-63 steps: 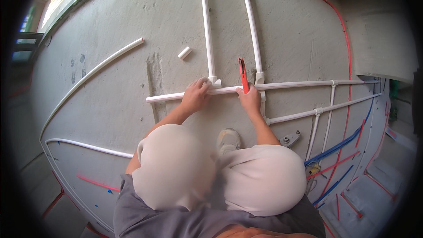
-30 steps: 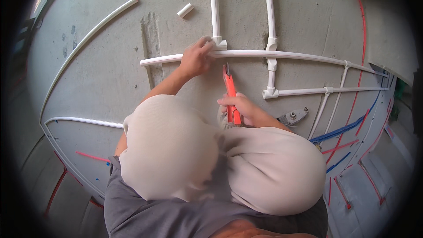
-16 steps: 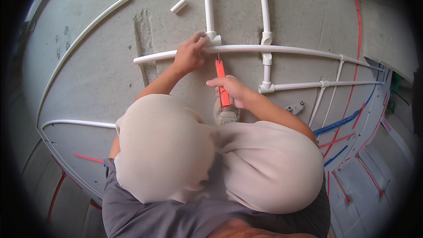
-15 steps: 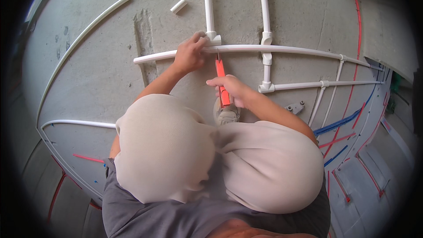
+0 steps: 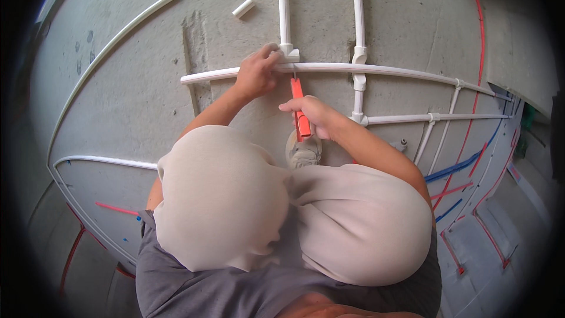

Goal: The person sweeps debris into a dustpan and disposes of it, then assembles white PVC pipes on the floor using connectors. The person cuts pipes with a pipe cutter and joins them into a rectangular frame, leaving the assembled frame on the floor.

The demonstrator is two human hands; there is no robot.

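Note:
I squat on a concrete floor over a grid of white plastic pipes. My left hand (image 5: pixel 257 72) grips the long horizontal white pipe (image 5: pixel 382 70) just left of a white tee fitting (image 5: pixel 288 54). My right hand (image 5: pixel 312 115) is shut on an orange-handled tool (image 5: pixel 300 112), its tip pointing up at the pipe right beside the left hand. My knees in beige trousers fill the lower middle, with one shoe (image 5: pixel 303 152) between them.
Two vertical white pipes (image 5: pixel 282 0) run away from me, joined by fittings (image 5: pixel 359 56). A short white pipe offcut (image 5: pixel 243 7) lies at the top. Curved white pipes (image 5: pixel 112 41) lie on the left. Red and blue tubes (image 5: pixel 465 165) run along the right side.
My right hand drew the orange tool back from the right fitting, then brought it up again to the pipe beside the left hand. The left hand has kept its grip on the pipe.

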